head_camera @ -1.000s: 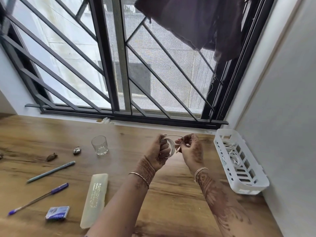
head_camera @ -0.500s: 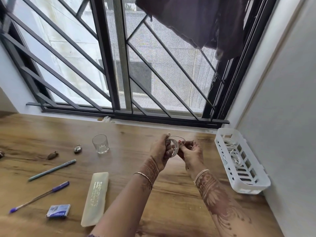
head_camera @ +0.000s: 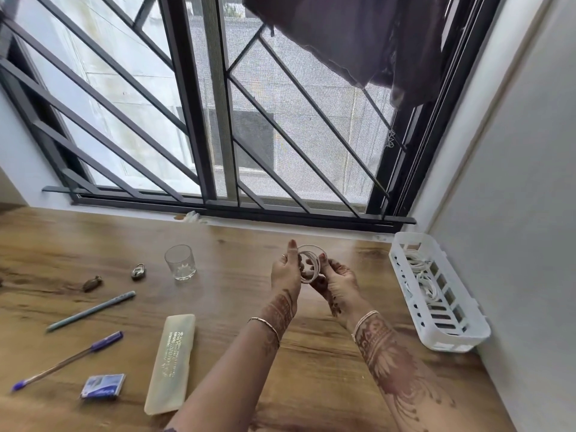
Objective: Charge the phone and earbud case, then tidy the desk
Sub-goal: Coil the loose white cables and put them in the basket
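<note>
Centrally, a white cable [head_camera: 310,265] wound into a small coil sits between both hands, held above the desk [head_camera: 237,307], clear of the wood. Left hand [head_camera: 285,269]: fingers curled round the coil's left side, index finger raised straight up; gripping the cable. Right hand [head_camera: 338,280]: fingertips pinch the coil's right edge, palm turned up; also gripping the cable. A loose end or plug shows at the coil's middle; too small to identify. Both wrists carry thin bangles; forearms patterned with henna.

Right of the hands, near the wall: white slotted basket [head_camera: 448,325], long axis running near to far. More coiled white cables [head_camera: 425,275] lie inside it, toward its far half. Near half shows bare slots.

Left of the hands, far side: clear glass [head_camera: 180,262], upright. Further left, a small padlock [head_camera: 138,271] and a small brown object [head_camera: 92,283], not identifiable. Nearer: grey-green pen [head_camera: 91,310], lying diagonally. Nearer still, blue pen [head_camera: 68,360], roughly parallel to it, well apart. Pale translucent case [head_camera: 170,361], long, printed text along it, lies just left of the left forearm. Small blue box [head_camera: 103,386] between the case and the blue pen's tip end.

Far edge: barred window [head_camera: 199,120] with mesh; dark cloth [head_camera: 352,35] hangs at upper right.

Phone and earbud case: not located in this view.
</note>
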The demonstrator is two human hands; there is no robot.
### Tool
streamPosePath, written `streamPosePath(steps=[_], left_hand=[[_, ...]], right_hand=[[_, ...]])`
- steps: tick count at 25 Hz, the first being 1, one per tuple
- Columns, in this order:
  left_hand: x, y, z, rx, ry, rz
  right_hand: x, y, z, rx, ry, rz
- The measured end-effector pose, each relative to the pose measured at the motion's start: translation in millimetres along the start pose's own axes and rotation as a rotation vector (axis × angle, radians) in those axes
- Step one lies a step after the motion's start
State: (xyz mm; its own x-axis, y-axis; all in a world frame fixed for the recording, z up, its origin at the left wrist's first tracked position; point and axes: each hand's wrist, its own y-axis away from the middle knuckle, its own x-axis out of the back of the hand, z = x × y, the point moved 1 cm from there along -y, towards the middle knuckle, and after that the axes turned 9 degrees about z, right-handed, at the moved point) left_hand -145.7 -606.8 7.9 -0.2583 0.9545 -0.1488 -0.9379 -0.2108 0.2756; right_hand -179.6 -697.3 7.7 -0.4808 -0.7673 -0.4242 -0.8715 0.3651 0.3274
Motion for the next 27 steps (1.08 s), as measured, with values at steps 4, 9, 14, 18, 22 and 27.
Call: streamPosePath(steps=[4, 9, 14, 18, 22, 27], left_hand=[[4, -7, -5, -0.096, -0.141, 0.041], [7, -8, -4, -0.197, -0.261, 0.094], [10, -11, -8, -0.246, -0.338, 0.139], [9, -12, -12, -0.269, -0.333, 0.082], [11, -16, -20, -0.344, -0.329, 0.008], [12, -15, -17, -0.382, -0.316, -0.066]], right_hand=[[0, 6, -3, -0.097, 0.134, -0.07], [8, 11, -8, -0.223, 0.146, -0.266], [7, 9, 5, -0.084, 0.146, -0.259], [3, 2, 12, 0.049, 0.136, -0.077], [4, -4, 12, 0.199, 0.225, -0.001], [5, -5, 8, 0.254, 0.288, 0.027]])
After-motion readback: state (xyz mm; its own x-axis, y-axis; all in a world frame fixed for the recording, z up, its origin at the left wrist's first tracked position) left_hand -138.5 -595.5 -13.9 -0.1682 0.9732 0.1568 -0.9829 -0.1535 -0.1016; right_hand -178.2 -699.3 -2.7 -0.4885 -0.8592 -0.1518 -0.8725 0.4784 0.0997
